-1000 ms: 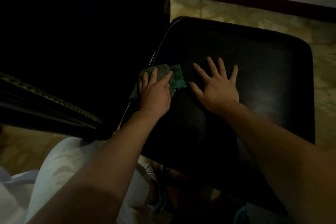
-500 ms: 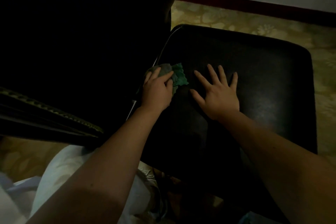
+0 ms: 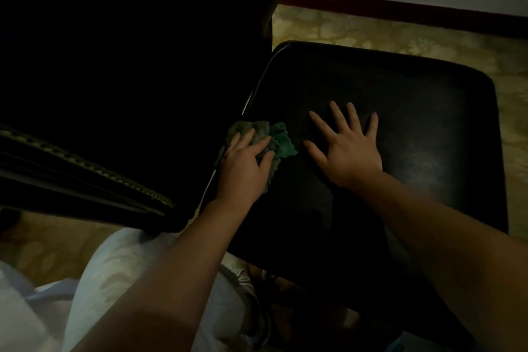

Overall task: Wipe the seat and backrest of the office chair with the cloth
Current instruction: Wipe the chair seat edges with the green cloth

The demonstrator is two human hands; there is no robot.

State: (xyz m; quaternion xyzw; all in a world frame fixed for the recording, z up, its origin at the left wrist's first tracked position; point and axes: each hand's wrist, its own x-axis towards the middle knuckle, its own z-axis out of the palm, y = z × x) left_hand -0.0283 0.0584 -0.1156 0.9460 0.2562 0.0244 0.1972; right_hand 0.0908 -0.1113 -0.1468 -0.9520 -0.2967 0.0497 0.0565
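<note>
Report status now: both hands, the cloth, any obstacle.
Left hand presses green cloth on seat, beside backrest. Right hand flat on seat, fingers spread. No obstacle seen.

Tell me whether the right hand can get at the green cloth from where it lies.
Probably yes: the right hand lies flat on the seat, thumb near the cloth, only bare seat between. The left hand presses on much of it, though.
</note>
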